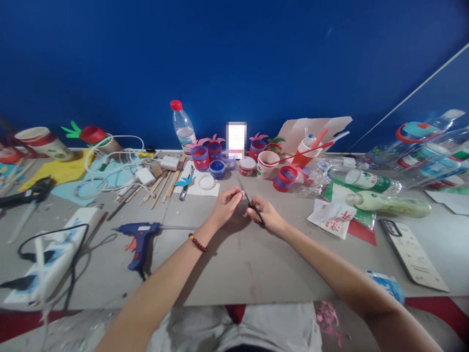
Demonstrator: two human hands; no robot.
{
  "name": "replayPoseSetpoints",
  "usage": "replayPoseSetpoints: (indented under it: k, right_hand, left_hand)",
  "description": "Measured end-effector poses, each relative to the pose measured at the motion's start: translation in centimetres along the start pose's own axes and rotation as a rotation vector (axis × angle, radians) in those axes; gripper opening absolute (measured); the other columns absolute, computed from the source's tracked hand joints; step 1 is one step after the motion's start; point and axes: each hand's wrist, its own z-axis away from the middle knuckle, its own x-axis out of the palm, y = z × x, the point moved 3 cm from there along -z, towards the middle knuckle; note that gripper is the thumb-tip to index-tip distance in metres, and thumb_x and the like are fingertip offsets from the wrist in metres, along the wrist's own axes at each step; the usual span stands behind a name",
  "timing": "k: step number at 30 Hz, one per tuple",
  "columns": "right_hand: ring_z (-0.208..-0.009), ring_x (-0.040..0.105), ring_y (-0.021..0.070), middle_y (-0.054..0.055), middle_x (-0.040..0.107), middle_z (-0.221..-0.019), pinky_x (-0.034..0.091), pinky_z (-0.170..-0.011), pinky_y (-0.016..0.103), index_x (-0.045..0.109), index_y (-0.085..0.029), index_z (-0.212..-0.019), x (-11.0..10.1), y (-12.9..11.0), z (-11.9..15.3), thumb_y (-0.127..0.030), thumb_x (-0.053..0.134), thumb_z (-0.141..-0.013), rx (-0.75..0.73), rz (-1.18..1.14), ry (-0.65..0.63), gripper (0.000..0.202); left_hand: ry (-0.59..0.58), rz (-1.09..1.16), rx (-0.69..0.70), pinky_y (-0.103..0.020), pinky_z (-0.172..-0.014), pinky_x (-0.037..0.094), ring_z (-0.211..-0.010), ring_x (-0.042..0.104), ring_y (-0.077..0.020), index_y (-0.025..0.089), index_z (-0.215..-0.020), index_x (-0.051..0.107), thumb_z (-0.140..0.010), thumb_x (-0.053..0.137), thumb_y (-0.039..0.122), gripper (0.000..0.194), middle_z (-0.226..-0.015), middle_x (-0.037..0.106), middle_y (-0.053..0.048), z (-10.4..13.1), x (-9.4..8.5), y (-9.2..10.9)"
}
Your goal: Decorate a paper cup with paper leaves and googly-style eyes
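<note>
My right hand (269, 218) is closed around the handles of a pair of black-handled scissors (250, 202), whose blades point up and to the left. My left hand (226, 205) pinches a small pale pink piece (242, 193) beside the scissor blades; its material is too small to make out. Both hands are above the middle of the grey table (234, 264). Beyond them stand an open blue paint jar (217, 169), a jar with a white lid (247, 166) and a paper cup (267, 165) with a red brush across it.
A blue glue gun (141, 244) lies left of my left forearm, near a white power strip (60, 259). Painted cups with paper leaves (200, 159) and a red-capped bottle (183, 127) stand at the back. Plastic bottles (373, 181) and a phone (414, 254) lie on the right.
</note>
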Motion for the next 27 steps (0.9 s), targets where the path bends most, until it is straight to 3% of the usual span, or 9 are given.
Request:
replayPoseSetpoints:
  k: [6,27]
  right_hand:
    - [-0.038,0.027,0.0048,-0.01,0.038,-0.045,0.015,-0.038,0.019,0.038,-0.022,-0.074,-0.1,-0.1,-0.2,-0.065,0.069,-0.067,-0.043,-0.013,-0.018,0.054]
    - [-0.036,0.026,0.0045,-0.01,0.039,-0.042,0.015,-0.035,0.018,0.04,-0.021,-0.071,-0.2,0.0,-0.5,-0.052,0.075,-0.067,0.0,-0.058,-0.022,0.047]
  left_hand:
    - [0.023,0.034,-0.093,-0.024,-0.055,0.034,-0.056,0.039,-0.0108,0.019,-0.059,0.045,-0.082,0.052,0.042,0.034,-0.055,0.041,0.004,0.0,0.2,-0.8]
    - [0.09,0.082,-0.083,-0.023,-0.051,0.034,-0.052,0.038,-0.0093,0.019,-0.061,0.047,-0.08,0.055,0.043,0.032,-0.054,0.04,0.005,-0.5,-0.2,-1.6]
